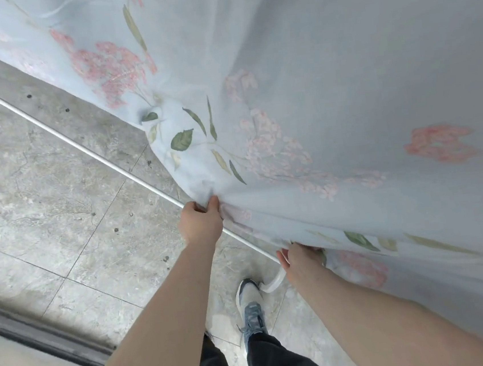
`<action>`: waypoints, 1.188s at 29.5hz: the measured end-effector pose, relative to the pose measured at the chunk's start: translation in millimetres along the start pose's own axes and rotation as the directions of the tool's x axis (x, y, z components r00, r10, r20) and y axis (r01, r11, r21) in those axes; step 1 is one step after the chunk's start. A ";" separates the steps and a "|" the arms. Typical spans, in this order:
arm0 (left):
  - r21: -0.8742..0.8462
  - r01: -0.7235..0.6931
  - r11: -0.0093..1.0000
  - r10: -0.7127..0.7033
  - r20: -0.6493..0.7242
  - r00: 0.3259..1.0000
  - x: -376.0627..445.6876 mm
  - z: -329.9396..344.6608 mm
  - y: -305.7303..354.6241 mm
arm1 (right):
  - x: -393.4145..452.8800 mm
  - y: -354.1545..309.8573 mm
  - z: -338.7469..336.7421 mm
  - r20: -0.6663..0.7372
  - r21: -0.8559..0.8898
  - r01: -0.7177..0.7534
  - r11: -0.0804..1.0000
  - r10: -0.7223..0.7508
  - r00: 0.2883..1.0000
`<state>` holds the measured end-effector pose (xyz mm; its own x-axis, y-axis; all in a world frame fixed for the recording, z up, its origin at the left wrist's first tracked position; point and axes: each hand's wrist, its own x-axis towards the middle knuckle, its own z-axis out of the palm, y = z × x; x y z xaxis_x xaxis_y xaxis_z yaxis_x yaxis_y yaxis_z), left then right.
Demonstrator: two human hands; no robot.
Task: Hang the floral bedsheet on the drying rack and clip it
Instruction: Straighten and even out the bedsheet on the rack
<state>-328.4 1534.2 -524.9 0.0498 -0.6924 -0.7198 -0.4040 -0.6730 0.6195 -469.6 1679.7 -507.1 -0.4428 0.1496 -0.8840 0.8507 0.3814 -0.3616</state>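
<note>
Head view, floral bedsheet (329,90) covering rod (88,152), shoe (251,307) below

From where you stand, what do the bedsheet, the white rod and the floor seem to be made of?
Bedsheet: thin woven cloth, probably cotton or a blend, matte; it folds softly and bunches where the left hand pinches it.
White rod: probably painted or coated metal; it is thin, straight and smooth with a slight sheen.
Floor: stone-look tiles, perhaps ceramic; grey mottled surface with straight joint lines.
</note>
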 end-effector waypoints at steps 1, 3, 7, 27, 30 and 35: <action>-0.038 0.021 0.999 -0.021 0.006 1.000 7.5 5.8 -2.9 | 5.4 3.0 3.6 0.013 -0.003 -0.002 1.000 0.002 1.000; -0.094 0.057 0.994 -0.056 0.015 0.998 14.1 11.1 -3.4 | 14.5 7.1 8.5 -0.063 0.083 0.004 0.997 0.001 0.998; -0.140 0.090 0.986 -0.088 0.021 0.996 23.6 20.6 -9.8 | 30.2 10.4 15.7 -0.162 0.130 0.033 0.991 -0.011 0.987; -0.138 0.268 0.953 -0.258 0.089 0.962 -9.7 -28.0 -28.4 | 0.3 10.9 -28.3 -0.029 -0.458 -0.021 0.889 0.009 1.000; -0.035 0.242 0.970 -0.239 0.072 0.968 -53.6 -62.4 -27.6 | -46.6 15.6 -53.8 0.075 -0.640 0.119 0.759 -0.093 0.993; 0.004 0.135 0.991 -0.135 0.123 0.983 -156.0 -99.0 0.0 | -139.9 5.9 -105.2 0.308 -0.753 0.360 0.551 -0.190 0.932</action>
<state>-245.7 1616.4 -381.6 -0.0086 -0.5582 -0.8297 -0.3971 -0.7596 0.5151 -432.4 1757.0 -354.5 -0.4874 -0.2134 -0.8467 0.0961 0.9507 -0.2949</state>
